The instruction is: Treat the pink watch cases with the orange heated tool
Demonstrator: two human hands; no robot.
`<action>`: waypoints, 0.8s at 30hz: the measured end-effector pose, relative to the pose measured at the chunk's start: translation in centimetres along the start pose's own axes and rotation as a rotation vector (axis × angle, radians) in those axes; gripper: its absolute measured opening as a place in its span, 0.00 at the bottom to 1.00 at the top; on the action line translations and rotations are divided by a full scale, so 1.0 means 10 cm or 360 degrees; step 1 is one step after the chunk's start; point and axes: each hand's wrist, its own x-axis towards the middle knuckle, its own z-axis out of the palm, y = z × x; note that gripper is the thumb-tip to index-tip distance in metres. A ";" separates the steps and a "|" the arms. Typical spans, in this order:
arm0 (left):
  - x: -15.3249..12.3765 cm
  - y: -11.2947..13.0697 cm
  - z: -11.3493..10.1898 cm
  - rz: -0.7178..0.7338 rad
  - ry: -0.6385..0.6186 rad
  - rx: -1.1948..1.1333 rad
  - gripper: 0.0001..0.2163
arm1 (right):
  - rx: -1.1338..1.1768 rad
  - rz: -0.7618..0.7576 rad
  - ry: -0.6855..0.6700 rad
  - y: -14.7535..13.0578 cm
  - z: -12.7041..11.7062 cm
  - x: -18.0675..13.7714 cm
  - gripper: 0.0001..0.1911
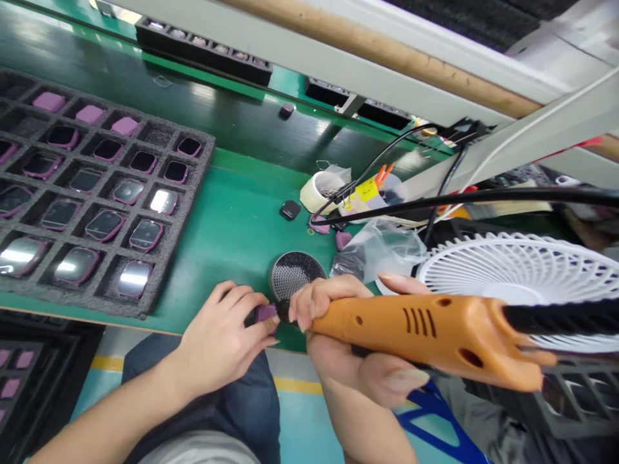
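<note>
My left hand is pinching a small purple plastic casing, lying at 9 o'clock from my right hand, which is wrapping closed around an orange plastic handheld tool.

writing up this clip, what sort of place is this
Probably an electronics assembly line: a foam tray of purple-framed watch-like devices, a green bench mat, and an orange electric screwdriver in hand.

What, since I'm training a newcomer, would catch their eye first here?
The orange plastic handheld tool gripped in the right hand, lower right, comes first. Upper left sits a dark grey foam tray of purple-framed square devices, and a white plastic fan guard shows at right.
</note>
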 end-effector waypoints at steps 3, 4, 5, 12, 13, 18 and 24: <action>-0.01 0.00 0.00 -0.0002 -0.0001 -0.0001 0.06 | 0.0002 -0.0046 0.0011 0.03 0.03 0.00 0.27; -0.01 -0.01 0.00 0.0000 -0.0001 -0.0002 0.05 | 0.0016 -0.0061 0.0005 0.05 0.04 0.00 0.27; -0.01 -0.01 0.00 0.0000 -0.0006 -0.0004 0.05 | 0.0031 -0.0066 -0.0002 0.06 0.05 0.00 0.27; 0.00 -0.03 0.03 0.0034 0.0002 0.0011 0.07 | 0.0207 -0.0002 -0.0020 0.13 -0.04 0.07 0.27; -0.02 -0.02 0.03 0.0031 0.0033 -0.0001 0.08 | 0.0240 0.0009 -0.0029 0.13 -0.07 0.09 0.26; -0.12 -0.10 -0.25 -0.0161 0.0163 -0.0217 0.12 | 0.0333 -0.0038 0.0015 0.16 -0.23 0.15 0.27; 0.57 -1.12 -1.35 -0.0369 0.0123 0.0464 0.18 | 0.0410 0.0015 -0.0025 0.21 -0.29 0.13 0.30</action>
